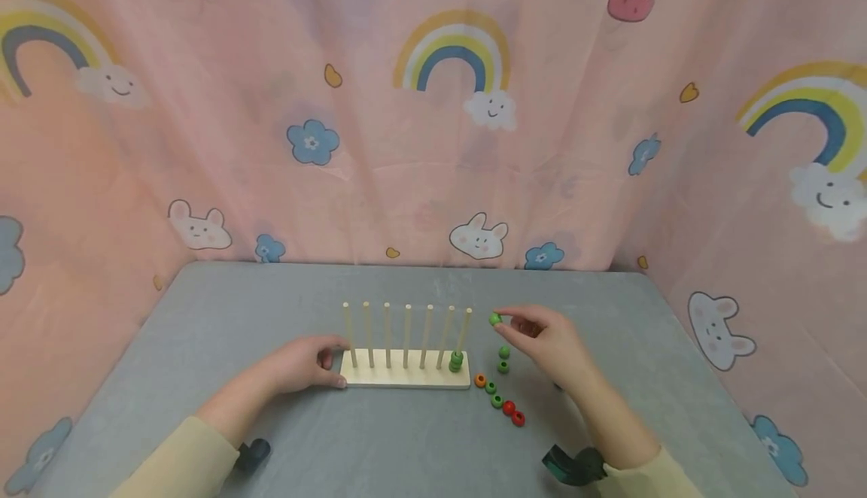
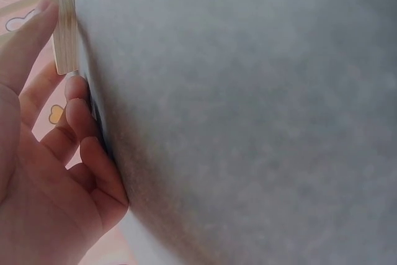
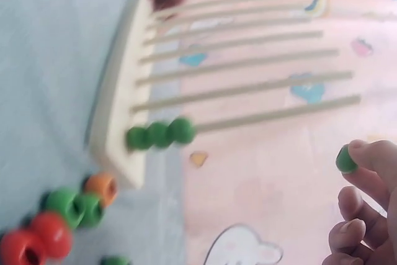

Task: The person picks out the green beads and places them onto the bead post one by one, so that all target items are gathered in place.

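Note:
A pale wooden peg board (image 1: 406, 379) with several upright pegs stands on the grey table. My left hand (image 1: 308, 365) grips its left end between thumb and fingers; the left wrist view shows the thumb on the board's edge (image 2: 66, 41). Three green beads (image 3: 159, 134) are stacked on the rightmost peg (image 1: 464, 330). Right of that peg and near its top height, my right hand (image 1: 549, 340) pinches a green bead (image 1: 495, 319) between thumb and index finger. The bead is apart from the peg. In the right wrist view the other fingers (image 3: 347, 235) are curled below the bead.
Loose beads lie on the table right of the board: an orange bead (image 1: 480, 381), red beads (image 1: 518, 418) and several green ones (image 1: 504, 352). Dark wrist devices (image 1: 574, 466) sit by both sleeves. A pink printed curtain (image 1: 406, 182) surrounds the table (image 1: 305, 295).

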`<state>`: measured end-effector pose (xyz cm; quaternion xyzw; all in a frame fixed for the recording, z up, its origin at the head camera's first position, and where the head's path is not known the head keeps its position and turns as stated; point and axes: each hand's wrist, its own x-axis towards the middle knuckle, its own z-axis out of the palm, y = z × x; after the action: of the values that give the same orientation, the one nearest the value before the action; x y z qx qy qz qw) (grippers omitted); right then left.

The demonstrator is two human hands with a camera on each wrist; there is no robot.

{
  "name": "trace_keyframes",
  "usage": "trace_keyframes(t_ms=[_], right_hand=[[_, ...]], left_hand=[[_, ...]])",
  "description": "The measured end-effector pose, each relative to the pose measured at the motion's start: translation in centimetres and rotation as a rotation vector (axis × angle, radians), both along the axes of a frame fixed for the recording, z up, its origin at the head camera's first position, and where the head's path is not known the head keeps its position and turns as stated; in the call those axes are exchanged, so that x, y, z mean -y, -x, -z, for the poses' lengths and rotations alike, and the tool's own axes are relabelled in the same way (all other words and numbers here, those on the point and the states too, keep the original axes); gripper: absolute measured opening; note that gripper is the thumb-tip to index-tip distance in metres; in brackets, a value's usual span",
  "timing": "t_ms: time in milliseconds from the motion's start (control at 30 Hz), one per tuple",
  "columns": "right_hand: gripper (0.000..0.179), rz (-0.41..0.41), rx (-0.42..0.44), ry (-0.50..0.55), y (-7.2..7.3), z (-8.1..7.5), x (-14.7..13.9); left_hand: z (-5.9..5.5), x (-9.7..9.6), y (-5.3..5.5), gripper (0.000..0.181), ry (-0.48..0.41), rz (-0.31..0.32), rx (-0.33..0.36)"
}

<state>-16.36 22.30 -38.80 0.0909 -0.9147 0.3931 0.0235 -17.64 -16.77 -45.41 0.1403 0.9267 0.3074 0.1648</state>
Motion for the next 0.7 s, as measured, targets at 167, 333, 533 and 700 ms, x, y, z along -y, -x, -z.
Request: trace_keyframes(t_ms=[167,333,533,700], right_hand=[[0.025,-0.001,-0.01,0.07,0.2,-0.9,1.4],[0.024,-0.021,-0.032,0.117,0.4,-1.5,2.3],[0.023,-0.05,-0.059,0.14,0.5,-1.6,2.7],[0.022,-0.076,-0.069,0.139,0.5,-1.7,2.9]], left_hand=[[0.2,0.0,0.0,0.055,0.001,0.005,-0.006],[0.4,0.1,0.1,0.055,-0.005,-0.003,-0.011],[0.1,0.0,0.0,0.053,-0.004,-0.001,-0.009],[-0.2,-0.1,-0.2,0.053,-0.002,0.005,-0.01]])
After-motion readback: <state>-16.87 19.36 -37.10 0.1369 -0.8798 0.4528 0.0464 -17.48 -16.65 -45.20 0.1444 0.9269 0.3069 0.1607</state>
